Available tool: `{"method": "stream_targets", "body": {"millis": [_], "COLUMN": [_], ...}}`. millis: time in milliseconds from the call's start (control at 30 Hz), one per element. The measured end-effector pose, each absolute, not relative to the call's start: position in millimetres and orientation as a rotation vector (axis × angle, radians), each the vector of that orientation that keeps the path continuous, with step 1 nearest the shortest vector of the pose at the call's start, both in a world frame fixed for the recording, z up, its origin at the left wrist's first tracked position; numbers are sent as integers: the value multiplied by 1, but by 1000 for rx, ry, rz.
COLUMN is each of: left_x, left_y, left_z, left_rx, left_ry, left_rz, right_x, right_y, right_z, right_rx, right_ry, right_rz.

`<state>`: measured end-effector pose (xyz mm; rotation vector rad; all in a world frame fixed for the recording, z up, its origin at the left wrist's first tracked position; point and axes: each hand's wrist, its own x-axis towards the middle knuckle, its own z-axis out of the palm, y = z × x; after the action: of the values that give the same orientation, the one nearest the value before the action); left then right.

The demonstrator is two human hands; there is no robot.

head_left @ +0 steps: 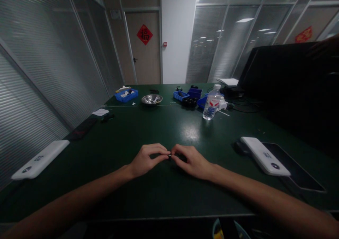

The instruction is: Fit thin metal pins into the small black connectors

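Green tabletop (127, 129) below; pinching a tiny, seemingly dark piece (170, 156) from both sides: left grip (145, 159) at its nine o'clock, right grip (196, 163) at its three. Best to press lightly, evenly, in line.

This looks like an office: glass partitions (222, 44), slatted blinds (23, 118), a door (143, 64), a green table (132, 126).

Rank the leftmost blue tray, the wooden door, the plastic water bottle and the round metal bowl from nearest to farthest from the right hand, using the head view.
From the right hand:
1. Plastic water bottle: ahead, to the right.
2. Round metal bowl: farther ahead, to the left.
3. Leftmost blue tray: left of the bowl.
4. Wooden door: in the background, left of centre.
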<state>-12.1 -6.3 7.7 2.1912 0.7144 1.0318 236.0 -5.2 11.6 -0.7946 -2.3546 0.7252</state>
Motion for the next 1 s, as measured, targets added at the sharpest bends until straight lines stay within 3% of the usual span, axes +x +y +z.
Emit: {"method": "stream_targets", "body": {"millis": [400,1000], "left_x": [-7,-13], "left_y": [-8,1], "left_z": [5,5], "left_rx": [2159,2056], "left_ry": [700,888], "left_rz": [1187,805], "right_x": [231,236], "right_y": [-9,1], "right_z": [7,4], "right_rx": [-751,-974], "right_ry": [-2166,-2247], "right_rz": [826,673]}}
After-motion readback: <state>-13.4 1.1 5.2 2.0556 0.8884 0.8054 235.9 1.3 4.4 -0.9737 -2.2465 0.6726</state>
